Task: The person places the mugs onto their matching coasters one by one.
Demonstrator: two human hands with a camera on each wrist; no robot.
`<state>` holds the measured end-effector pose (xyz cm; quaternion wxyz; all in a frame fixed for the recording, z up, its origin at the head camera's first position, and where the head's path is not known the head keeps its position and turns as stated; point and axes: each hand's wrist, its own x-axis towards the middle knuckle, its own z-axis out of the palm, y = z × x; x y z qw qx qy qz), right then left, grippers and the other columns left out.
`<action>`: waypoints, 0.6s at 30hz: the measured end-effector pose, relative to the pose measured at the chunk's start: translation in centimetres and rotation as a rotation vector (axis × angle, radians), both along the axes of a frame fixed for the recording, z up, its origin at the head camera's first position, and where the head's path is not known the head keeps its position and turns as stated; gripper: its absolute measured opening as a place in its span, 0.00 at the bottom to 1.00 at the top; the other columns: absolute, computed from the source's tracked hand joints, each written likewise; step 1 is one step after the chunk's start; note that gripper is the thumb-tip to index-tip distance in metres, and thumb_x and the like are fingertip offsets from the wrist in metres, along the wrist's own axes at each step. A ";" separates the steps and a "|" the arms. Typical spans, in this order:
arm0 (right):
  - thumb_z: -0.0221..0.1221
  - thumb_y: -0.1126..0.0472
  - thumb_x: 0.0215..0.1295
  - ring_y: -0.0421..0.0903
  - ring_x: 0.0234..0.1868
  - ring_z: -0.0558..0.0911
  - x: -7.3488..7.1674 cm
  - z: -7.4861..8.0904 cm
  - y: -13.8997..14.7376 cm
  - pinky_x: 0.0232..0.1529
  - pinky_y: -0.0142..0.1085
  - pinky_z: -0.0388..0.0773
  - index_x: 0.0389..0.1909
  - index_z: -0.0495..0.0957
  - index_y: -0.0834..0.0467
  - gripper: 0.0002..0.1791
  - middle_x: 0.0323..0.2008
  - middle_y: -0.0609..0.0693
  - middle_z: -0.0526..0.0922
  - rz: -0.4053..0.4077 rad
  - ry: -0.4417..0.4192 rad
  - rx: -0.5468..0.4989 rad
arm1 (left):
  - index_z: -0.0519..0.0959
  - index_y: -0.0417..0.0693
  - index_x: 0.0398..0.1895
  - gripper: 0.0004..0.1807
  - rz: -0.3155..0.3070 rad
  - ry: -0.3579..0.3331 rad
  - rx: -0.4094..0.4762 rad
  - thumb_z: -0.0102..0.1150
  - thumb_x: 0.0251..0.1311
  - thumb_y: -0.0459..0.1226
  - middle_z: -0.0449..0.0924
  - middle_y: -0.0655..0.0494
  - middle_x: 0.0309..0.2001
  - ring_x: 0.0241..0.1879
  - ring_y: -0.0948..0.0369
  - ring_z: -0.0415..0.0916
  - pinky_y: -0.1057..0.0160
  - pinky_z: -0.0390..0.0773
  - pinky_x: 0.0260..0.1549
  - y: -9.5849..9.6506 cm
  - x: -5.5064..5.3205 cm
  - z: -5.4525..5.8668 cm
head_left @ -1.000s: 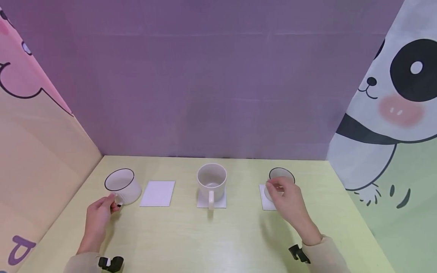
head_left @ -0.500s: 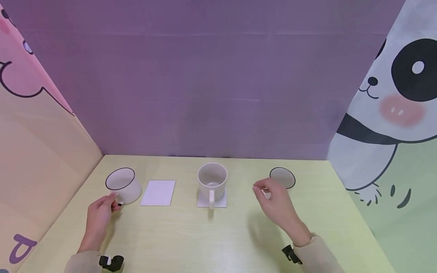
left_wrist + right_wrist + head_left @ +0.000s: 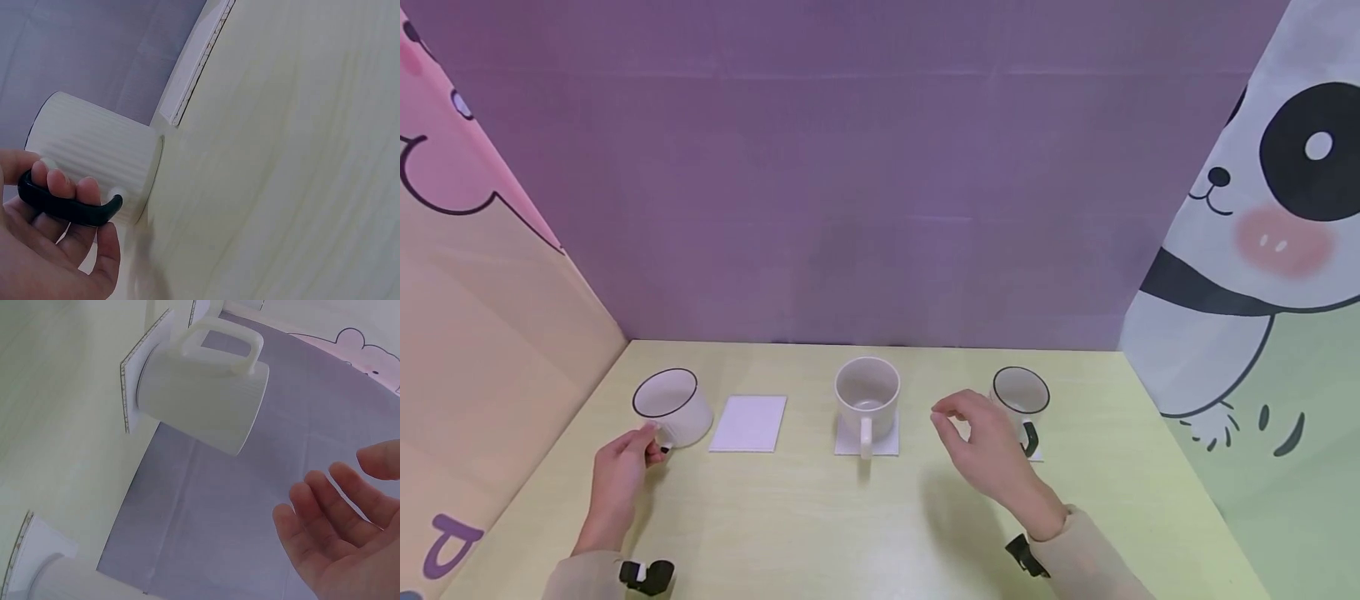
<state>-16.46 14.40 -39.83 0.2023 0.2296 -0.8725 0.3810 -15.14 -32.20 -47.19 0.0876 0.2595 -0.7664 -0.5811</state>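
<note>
My left hand [image 3: 615,475] grips the dark handle [image 3: 69,207] of a ribbed white mug [image 3: 687,421] with a dark rim, at the table's left. That mug seems to stand on the bare tabletop, beside a white square coaster [image 3: 748,423]. My right hand [image 3: 996,458] hovers with loosely bent fingers and holds nothing. In the head view it lies between an all-white mug [image 3: 867,392] on a middle coaster [image 3: 131,394] and a dark-rimmed mug [image 3: 1021,392] on the right. The right mug's dark handle [image 3: 1032,438] faces me; its coaster is mostly hidden.
The pale wooden table [image 3: 820,533] ends at a purple backdrop [image 3: 865,183]. Printed cloth walls flank it, a panda panel [image 3: 1225,350] on the right and a peach and pink panel [image 3: 490,333] on the left.
My right hand has drawn away leftward from the right mug, whose handle now shows. My left hand and its mug have stayed in place.
</note>
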 end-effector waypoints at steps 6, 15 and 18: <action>0.64 0.65 0.66 0.45 0.43 0.82 0.1 0.2 -0.9 0.48 0.42 0.80 0.39 0.84 0.55 0.04 0.38 0.44 0.84 0.019 -0.028 0.026 | 0.78 0.34 0.36 0.24 0.016 0.013 0.012 0.48 0.77 0.48 0.74 0.61 0.27 0.29 0.66 0.74 0.72 0.75 0.35 0.1 -0.1 -0.1; 0.65 0.66 0.64 0.45 0.44 0.82 0.0 0.3 -1.8 0.47 0.42 0.80 0.39 0.84 0.57 0.04 0.39 0.45 0.85 0.049 0.015 0.024 | 0.78 0.34 0.36 0.23 0.001 0.023 0.029 0.48 0.77 0.47 0.74 0.60 0.27 0.29 0.66 0.75 0.72 0.76 0.36 0.0 -0.1 -0.1; 0.65 0.66 0.64 0.45 0.44 0.82 0.0 0.3 -2.3 0.48 0.42 0.80 0.39 0.84 0.57 0.04 0.39 0.45 0.84 0.066 0.015 0.020 | 0.78 0.34 0.36 0.23 -0.007 0.018 0.015 0.48 0.78 0.47 0.74 0.60 0.28 0.30 0.66 0.74 0.72 0.76 0.36 -0.2 0.1 -0.1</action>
